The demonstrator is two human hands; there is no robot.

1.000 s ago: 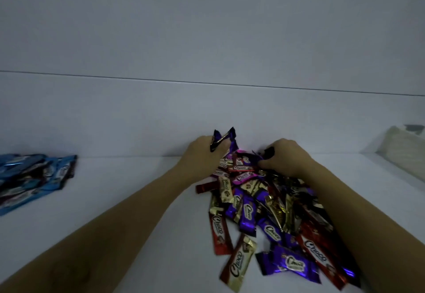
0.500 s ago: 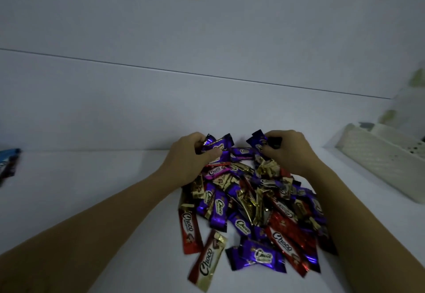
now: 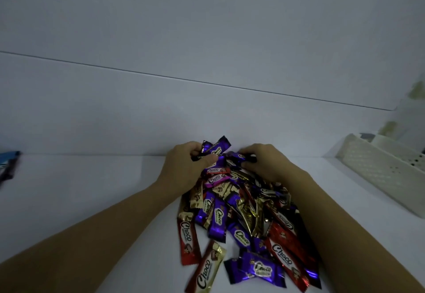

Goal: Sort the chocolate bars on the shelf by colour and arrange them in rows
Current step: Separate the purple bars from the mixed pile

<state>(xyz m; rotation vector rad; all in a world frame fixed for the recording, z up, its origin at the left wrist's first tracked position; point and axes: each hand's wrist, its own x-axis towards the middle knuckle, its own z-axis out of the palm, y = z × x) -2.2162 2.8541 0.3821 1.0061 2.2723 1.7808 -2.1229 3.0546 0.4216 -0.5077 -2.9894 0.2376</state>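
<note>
blue bars (image 3: 9, 161) cut off at left edge

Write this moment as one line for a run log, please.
left hand: grips purple bars | right hand: pinches single purple bar | mixed pile: unsorted on shelf | blue bars: apart, far left

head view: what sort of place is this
Probably a storage or shop shelf: a white shelf board meets a plain back panel, a mixed heap of Choco bars lies on it, and a perforated cream basket stands at right.
</note>
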